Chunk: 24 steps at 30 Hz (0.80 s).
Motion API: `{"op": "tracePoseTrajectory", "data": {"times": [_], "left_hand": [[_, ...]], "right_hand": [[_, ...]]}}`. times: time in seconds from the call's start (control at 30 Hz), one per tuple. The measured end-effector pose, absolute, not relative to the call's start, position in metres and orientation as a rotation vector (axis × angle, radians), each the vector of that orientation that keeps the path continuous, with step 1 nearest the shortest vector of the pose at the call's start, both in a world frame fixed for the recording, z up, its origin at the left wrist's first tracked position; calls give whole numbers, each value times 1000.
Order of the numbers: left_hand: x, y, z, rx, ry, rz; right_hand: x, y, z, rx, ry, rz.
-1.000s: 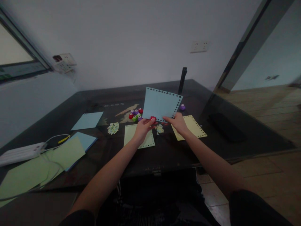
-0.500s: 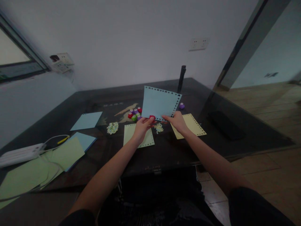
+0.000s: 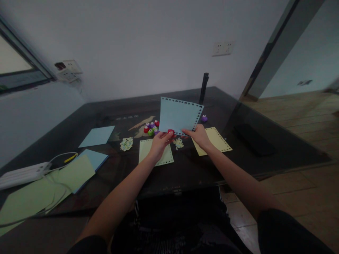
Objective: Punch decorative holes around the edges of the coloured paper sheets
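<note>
Lying at the left end of the dark desk [image 3: 116, 162] is a white power strip [image 3: 23, 174], with plain green sheets [image 3: 29, 197] beside it, partly covering some blue paper [image 3: 97, 161]. Farther back, a loose blue sheet [image 3: 97, 137] rests flat by itself. Next comes a heap of pale paper bits [image 3: 126, 144], then a cluster of small red, purple and green hole punches [image 3: 150, 132]. In front of the cluster, a light green sheet [image 3: 165, 157] with holes along its edges lies partly under the left forearm. The left hand [image 3: 161, 143] is closed around a red punch [image 3: 171, 132], which sits at the bottom edge of a raised blue card [image 3: 178, 114]. That card is held tilted above the desk, with shaped holes along its top, right and bottom edges. Below it is a smaller heap of bits [image 3: 178, 143]. The right hand [image 3: 198, 135] pinches the card near its lower right corner, thumb on the near face. Behind stands a black post [image 3: 203, 89], with a lone purple punch [image 3: 204, 118] near its foot. A yellow sheet [image 3: 218, 139] with holed edges lies beside the right wrist, and a black case [image 3: 254, 140] lies farther right.
</note>
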<state>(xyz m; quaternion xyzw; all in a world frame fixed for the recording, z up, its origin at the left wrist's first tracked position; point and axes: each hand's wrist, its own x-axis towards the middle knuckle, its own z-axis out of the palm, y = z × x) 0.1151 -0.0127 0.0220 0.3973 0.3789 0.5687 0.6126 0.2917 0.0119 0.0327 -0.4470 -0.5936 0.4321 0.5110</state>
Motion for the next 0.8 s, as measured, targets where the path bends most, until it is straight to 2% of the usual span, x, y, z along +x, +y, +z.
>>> {"op": "tracePoseTrajectory", "data": {"times": [0.8], "left_hand": [[116,-11,20,924,876,1332]], "right_hand": [[293,12,31,-1077,-1459,1016]]}}
